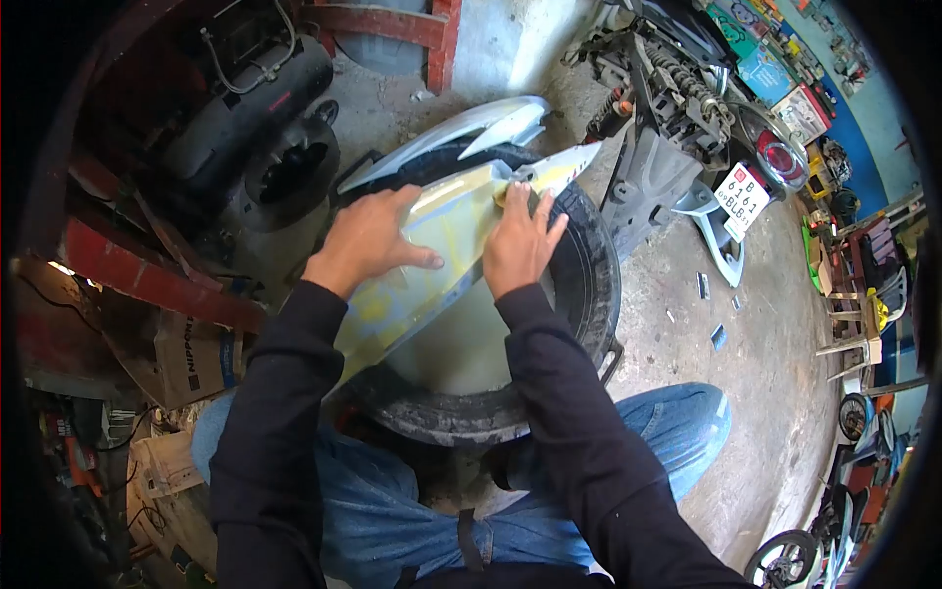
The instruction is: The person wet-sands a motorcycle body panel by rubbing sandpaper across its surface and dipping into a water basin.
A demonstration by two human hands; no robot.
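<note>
A long panel (432, 255) with yellow and pale blue-white patches lies slanted over a black round tub (589, 265) that holds cloudy liquid (446, 344). My left hand (373, 236) grips the panel's upper edge, thumb spread across its face. Near the panel's pointed far end, my right hand (520, 236) presses fingers onto the surface; a small yellowish piece shows under its fingertips, too hidden to name. Behind the panel, a white curved fairing piece (451, 133) rests on the tub's far rim.
A partly stripped motorcycle (667, 108) with a license plate (740, 201) stands at the upper right. At the upper left is a black tank (255, 118). A cardboard box (191, 358) sits at the left. Small scraps lie on the concrete floor (765, 324).
</note>
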